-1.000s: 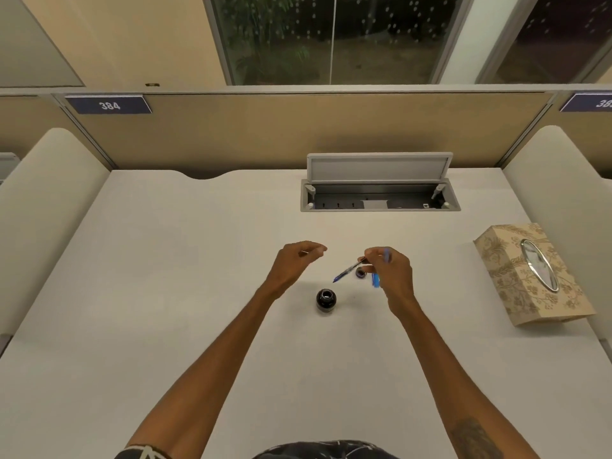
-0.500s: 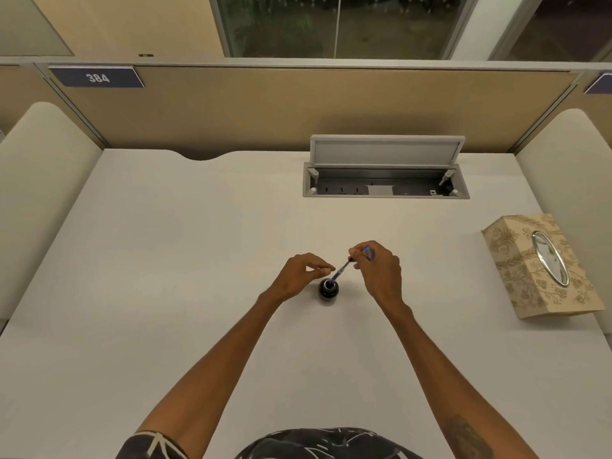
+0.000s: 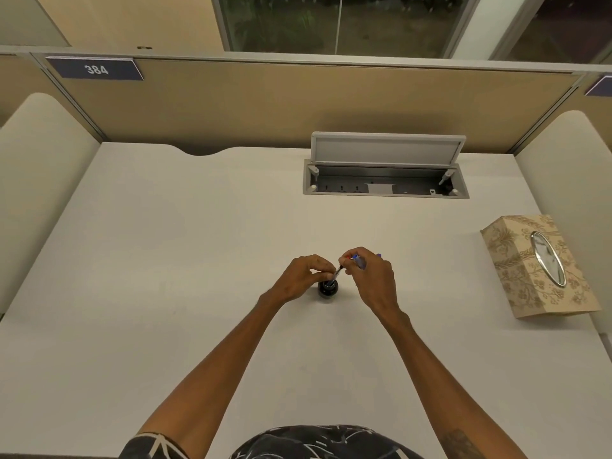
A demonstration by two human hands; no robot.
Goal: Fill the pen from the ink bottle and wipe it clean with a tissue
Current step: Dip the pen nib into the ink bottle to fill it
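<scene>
ink bottle (image 3: pixel 328 290): small, round, dark, uncapped, upright, centre | pen (image 3: pixel 338 273): slim, blue upper end, tilted, tip down at bottle mouth | tissue box (image 3: pixel 536 270): beige floral, oval slot, far right, well apart

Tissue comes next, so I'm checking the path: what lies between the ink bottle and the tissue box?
In the head view, the right hand, holding the pen, then bare desk.

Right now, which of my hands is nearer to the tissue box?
Right. The right hand, holding the pen, is left of the tissue box across a stretch of desk; the left hand is farther left, at the ink bottle.
</scene>
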